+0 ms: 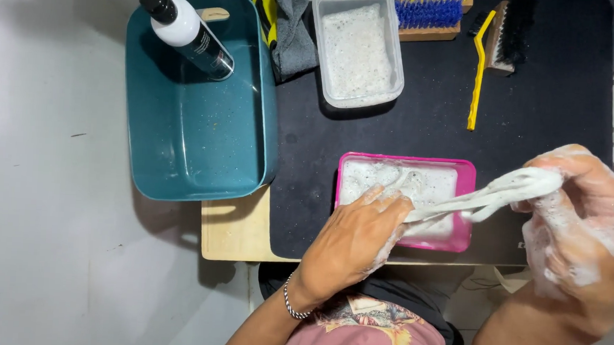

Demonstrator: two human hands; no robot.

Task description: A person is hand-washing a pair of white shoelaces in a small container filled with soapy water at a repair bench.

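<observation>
Both hands [360, 231] [577, 222] gripping laces [488, 196] | pink tub [468, 202] beneath | teal basin [197, 139] left

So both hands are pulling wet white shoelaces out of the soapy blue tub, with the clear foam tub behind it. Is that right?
Not quite. The soapy tub the laces come out of is pink, not blue; the teal basin stands apart to its left. The rest holds in the head view: left hand and right hand stretch the white shoelaces, and the clear foam tub sits behind.
</observation>
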